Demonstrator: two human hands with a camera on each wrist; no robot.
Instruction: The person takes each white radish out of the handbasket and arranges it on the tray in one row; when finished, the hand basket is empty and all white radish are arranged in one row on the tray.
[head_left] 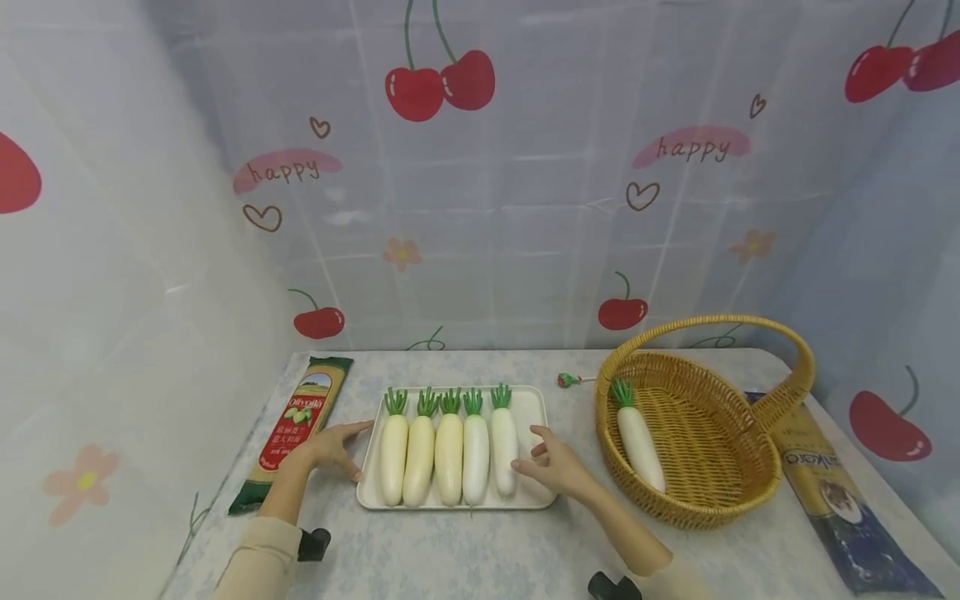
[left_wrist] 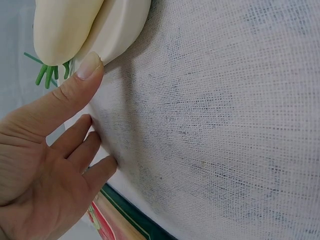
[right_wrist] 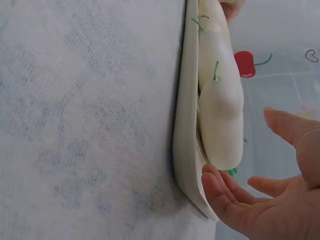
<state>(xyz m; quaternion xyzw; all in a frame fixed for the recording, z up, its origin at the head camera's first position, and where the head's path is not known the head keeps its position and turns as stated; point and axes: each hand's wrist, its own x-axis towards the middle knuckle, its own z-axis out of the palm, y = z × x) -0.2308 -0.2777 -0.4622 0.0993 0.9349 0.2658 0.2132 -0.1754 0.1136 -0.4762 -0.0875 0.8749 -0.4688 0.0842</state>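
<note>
Several white radishes with green tops lie side by side, tops away from me, on a white tray (head_left: 531,408). My left hand (head_left: 333,446) is at the tray's left edge, thumb and fingers spread. In the left wrist view the thumb of that hand (left_wrist: 55,150) overlaps the tray's edge beside a radish (left_wrist: 65,30). My right hand (head_left: 558,467) hovers over the tray's right end with fingers loosely bent, close to the rightmost radish (head_left: 503,450). The right wrist view shows that hand (right_wrist: 270,195) holding nothing, its fingertips near the end of a radish (right_wrist: 222,130).
A wicker basket (head_left: 697,517) with a tall handle stands on the right, one radish (head_left: 640,442) inside. Beyond it lies a blue-and-gold packet (head_left: 847,508). A lollipop (head_left: 570,380) is left of the basket. An Olivoilà pasta packet (head_left: 296,425) lies at the left.
</note>
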